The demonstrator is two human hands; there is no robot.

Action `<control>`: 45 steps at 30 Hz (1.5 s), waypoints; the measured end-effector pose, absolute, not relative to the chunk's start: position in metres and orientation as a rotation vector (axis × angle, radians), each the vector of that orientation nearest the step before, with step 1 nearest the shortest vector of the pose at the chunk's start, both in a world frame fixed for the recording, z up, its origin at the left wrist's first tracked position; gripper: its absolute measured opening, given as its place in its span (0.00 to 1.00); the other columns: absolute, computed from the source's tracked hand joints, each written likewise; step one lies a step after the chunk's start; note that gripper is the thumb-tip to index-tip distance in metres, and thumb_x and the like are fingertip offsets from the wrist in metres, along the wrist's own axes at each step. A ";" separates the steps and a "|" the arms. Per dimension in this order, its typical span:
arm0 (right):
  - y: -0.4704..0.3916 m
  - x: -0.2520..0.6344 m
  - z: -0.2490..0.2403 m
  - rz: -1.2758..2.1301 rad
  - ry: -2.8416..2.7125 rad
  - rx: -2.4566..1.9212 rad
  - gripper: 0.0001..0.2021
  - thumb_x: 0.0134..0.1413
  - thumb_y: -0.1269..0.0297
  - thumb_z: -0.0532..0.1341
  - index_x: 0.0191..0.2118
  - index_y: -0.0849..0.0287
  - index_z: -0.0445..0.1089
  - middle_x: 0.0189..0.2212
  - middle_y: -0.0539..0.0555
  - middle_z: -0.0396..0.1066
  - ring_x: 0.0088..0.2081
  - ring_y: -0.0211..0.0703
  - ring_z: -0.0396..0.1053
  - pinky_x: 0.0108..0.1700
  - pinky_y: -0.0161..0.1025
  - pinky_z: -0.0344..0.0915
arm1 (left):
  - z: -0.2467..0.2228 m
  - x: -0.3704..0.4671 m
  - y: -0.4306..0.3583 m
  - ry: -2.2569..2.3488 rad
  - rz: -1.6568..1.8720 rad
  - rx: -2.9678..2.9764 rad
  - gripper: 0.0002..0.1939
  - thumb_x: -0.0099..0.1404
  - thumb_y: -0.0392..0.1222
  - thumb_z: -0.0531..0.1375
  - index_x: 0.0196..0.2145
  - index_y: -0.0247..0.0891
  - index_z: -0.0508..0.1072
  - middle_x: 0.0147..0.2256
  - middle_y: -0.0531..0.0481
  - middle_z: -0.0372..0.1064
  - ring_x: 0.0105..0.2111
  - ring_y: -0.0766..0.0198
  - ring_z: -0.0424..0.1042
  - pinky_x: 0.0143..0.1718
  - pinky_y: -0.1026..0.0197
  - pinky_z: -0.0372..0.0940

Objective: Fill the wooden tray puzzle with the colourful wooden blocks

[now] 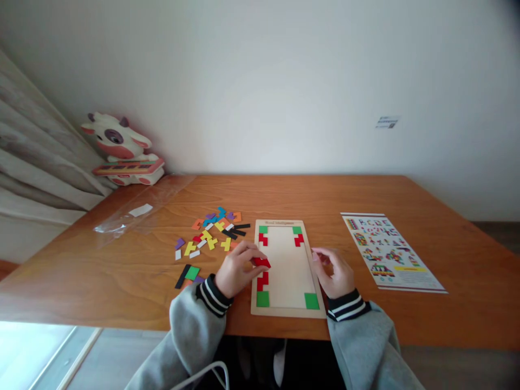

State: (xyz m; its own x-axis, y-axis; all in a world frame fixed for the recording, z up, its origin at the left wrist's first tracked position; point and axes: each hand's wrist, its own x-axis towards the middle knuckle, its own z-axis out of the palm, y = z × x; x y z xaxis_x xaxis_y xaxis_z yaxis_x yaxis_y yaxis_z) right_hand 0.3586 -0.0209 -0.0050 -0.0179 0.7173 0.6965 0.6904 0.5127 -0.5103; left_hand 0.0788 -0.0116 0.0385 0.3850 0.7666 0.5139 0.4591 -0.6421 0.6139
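A wooden puzzle board (285,265) lies on the table, with green squares (311,301) at its corners. Red pieces (262,281) sit along its left side and another red piece (299,240) at the upper right. Over the board's left edge, my left hand (240,269) pinches a red piece (262,262) between thumb and fingertips. My right hand (333,272) rests at the board's right edge, its fingers curled with a gap to the thumb and nothing seen between them.
Loose coloured pieces (211,244) lie left of the board, with a few more (192,273) nearer the front. A printed pattern sheet (392,252) is at the right. Clear plastic packaging (134,214) and a cow toy (125,151) stand toward the back left.
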 end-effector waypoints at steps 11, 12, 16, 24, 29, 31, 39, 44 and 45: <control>-0.043 0.347 0.001 0.073 -2.040 -0.944 0.10 0.59 0.68 0.64 0.46 0.55 0.70 0.32 0.53 0.75 0.32 0.41 0.72 0.37 0.39 0.71 | 0.014 0.109 -0.018 0.744 1.431 2.439 0.05 0.64 0.35 0.64 0.39 0.41 0.77 0.32 0.51 0.74 0.32 0.68 0.73 0.33 0.66 0.71; -0.043 0.347 0.001 0.080 -2.051 -0.945 0.10 0.59 0.68 0.64 0.46 0.55 0.71 0.32 0.53 0.75 0.32 0.41 0.72 0.37 0.39 0.71 | 0.014 0.109 -0.019 0.741 1.429 2.440 0.05 0.64 0.35 0.65 0.39 0.41 0.77 0.32 0.51 0.74 0.32 0.68 0.73 0.33 0.65 0.71; -0.040 0.347 0.000 0.106 -2.105 -0.998 0.08 0.61 0.66 0.62 0.45 0.55 0.71 0.33 0.54 0.76 0.35 0.44 0.73 0.39 0.43 0.71 | 0.013 0.109 -0.017 0.915 1.415 2.411 0.04 0.65 0.37 0.64 0.39 0.40 0.75 0.32 0.50 0.75 0.32 0.65 0.73 0.35 0.62 0.71; -0.038 0.319 0.009 0.299 -2.265 -1.019 0.14 0.59 0.68 0.63 0.51 0.55 0.69 0.46 0.56 0.76 0.46 0.48 0.73 0.48 0.48 0.70 | 0.005 0.111 -0.012 1.218 1.259 2.217 0.08 0.67 0.34 0.57 0.44 0.39 0.72 0.37 0.47 0.73 0.34 0.63 0.71 0.38 0.59 0.70; -0.032 0.319 0.000 0.336 -2.258 -1.098 0.12 0.55 0.70 0.67 0.45 0.54 0.71 0.41 0.55 0.78 0.43 0.48 0.74 0.46 0.48 0.70 | 0.005 0.110 -0.012 1.224 1.236 2.201 0.08 0.67 0.33 0.57 0.43 0.39 0.72 0.37 0.48 0.72 0.34 0.63 0.70 0.38 0.59 0.69; -0.031 0.324 -0.002 0.353 -2.228 -1.132 0.10 0.54 0.69 0.67 0.42 0.55 0.72 0.39 0.54 0.78 0.41 0.47 0.74 0.45 0.47 0.70 | 0.005 0.110 -0.012 1.220 1.232 2.201 0.07 0.67 0.34 0.57 0.42 0.39 0.72 0.37 0.48 0.72 0.34 0.63 0.70 0.38 0.59 0.69; -0.027 0.331 -0.003 0.411 -2.223 -1.102 0.18 0.53 0.66 0.69 0.50 0.54 0.70 0.46 0.56 0.77 0.47 0.48 0.74 0.50 0.48 0.70 | 0.005 0.111 -0.013 1.113 1.122 2.335 0.08 0.67 0.35 0.57 0.42 0.39 0.73 0.39 0.46 0.75 0.40 0.59 0.72 0.44 0.55 0.69; -0.021 0.329 -0.008 0.404 -2.237 -1.071 0.14 0.54 0.67 0.68 0.48 0.54 0.73 0.40 0.54 0.79 0.41 0.46 0.76 0.47 0.46 0.72 | 0.004 0.110 -0.014 1.091 1.024 2.389 0.08 0.66 0.35 0.58 0.42 0.40 0.74 0.37 0.48 0.77 0.39 0.59 0.74 0.43 0.55 0.69; -0.021 0.329 -0.009 0.384 -2.237 -1.066 0.14 0.55 0.67 0.68 0.48 0.54 0.73 0.40 0.54 0.79 0.40 0.46 0.76 0.46 0.46 0.72 | 0.004 0.110 -0.015 1.088 1.016 2.389 0.08 0.66 0.35 0.58 0.43 0.40 0.75 0.37 0.47 0.77 0.39 0.59 0.74 0.43 0.56 0.69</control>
State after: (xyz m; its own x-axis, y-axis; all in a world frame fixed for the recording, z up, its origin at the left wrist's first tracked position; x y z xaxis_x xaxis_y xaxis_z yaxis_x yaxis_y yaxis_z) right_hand 0.3292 -0.0211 -0.0091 -0.4792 0.7757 0.4106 0.5943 0.6311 -0.4985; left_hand 0.1097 -0.0146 0.0039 0.4552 0.7546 0.4726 0.5231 -0.6562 0.5439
